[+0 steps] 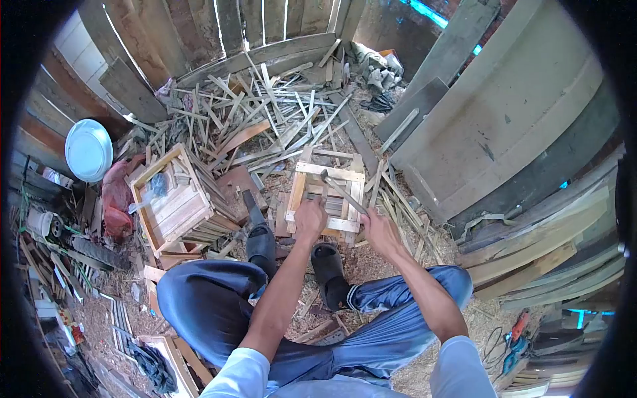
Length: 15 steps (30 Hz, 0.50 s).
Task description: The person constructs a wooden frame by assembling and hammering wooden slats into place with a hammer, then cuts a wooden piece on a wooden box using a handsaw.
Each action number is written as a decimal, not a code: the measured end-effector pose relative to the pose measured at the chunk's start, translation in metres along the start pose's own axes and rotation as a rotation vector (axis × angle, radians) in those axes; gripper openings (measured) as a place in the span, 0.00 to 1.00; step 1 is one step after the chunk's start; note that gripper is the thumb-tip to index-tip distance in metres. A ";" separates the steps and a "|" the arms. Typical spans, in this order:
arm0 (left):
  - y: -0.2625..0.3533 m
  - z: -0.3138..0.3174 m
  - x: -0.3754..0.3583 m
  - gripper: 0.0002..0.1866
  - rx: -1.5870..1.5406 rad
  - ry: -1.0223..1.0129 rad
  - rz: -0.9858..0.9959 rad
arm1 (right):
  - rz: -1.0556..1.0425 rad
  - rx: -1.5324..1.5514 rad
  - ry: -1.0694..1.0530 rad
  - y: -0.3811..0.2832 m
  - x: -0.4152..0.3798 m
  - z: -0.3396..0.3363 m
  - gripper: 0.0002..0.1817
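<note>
In front of my feet stands a small pale wooden frame (330, 171), built of slats with open gaps between them. My right hand (381, 232) is wrapped round the handle of a hammer (346, 194), at the frame's right side. The hammer's dark head is over the upper part of the frame. My left hand (310, 217) is at the frame's near left side, its fingers closed and pointing away from me. What those fingers hold is too small or hidden to make out.
Wooden crates (174, 215) are stacked to the left, with a clear plastic bag on top. Loose wood strips (272, 119) lie heaped behind the frame. A large panel (497, 113) leans at the right, above stacked boards (551, 255). Sawdust covers the floor.
</note>
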State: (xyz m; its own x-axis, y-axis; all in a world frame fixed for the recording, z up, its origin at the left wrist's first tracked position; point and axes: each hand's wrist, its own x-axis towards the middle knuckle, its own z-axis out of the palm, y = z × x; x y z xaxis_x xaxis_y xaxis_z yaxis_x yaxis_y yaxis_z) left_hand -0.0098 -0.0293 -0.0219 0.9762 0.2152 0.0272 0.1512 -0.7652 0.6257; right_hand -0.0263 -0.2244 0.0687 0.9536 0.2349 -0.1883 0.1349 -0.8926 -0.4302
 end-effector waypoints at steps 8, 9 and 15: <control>0.001 0.000 -0.003 0.14 0.021 0.002 0.024 | 0.059 0.194 0.151 -0.010 0.001 -0.025 0.17; -0.001 0.001 -0.003 0.14 0.024 0.002 0.028 | 0.080 0.170 0.126 -0.008 0.003 -0.029 0.17; 0.007 -0.002 -0.008 0.15 0.043 -0.010 0.048 | 0.127 0.186 0.202 -0.005 0.003 -0.046 0.19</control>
State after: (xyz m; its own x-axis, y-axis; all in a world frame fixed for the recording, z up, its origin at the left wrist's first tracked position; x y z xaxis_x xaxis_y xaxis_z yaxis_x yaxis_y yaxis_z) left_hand -0.0165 -0.0346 -0.0162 0.9840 0.1717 0.0485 0.1105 -0.8001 0.5896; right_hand -0.0119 -0.2368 0.1112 0.9965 0.0281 -0.0790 -0.0222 -0.8198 -0.5722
